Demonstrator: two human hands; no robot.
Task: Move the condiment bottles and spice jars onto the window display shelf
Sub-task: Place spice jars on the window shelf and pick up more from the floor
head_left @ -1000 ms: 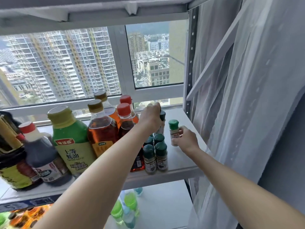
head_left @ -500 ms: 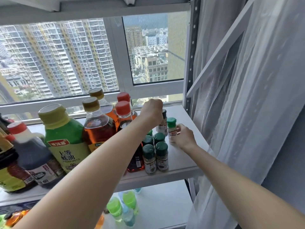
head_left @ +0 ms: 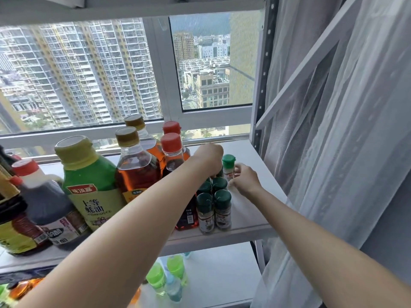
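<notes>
On the white window shelf point(head_left: 251, 210) stand several condiment bottles and a cluster of dark-green-capped spice jars point(head_left: 214, 208). My left hand point(head_left: 209, 158) reaches over the bottles and grips a spice jar from above; that jar is mostly hidden under my fingers. My right hand point(head_left: 243, 180) pinches a small spice jar with a bright green cap point(head_left: 228, 166), which stands upright at the back right of the cluster. To the left are a big green oyster sauce bottle point(head_left: 89, 187), amber oil bottles point(head_left: 135, 170) and red-capped bottles point(head_left: 172, 152).
A dark soy bottle point(head_left: 44, 205) and a yellow-labelled jug point(head_left: 13, 230) crowd the shelf's left end. Green-capped bottles point(head_left: 165, 278) stand on the lower shelf. The metal upright point(head_left: 262, 74) and a sheer curtain point(head_left: 333, 130) bound the right side; the window is close behind.
Both hands have drawn closer together over the jar cluster. The bright green-capped jar in my right hand has shifted left, up against the other jars.
</notes>
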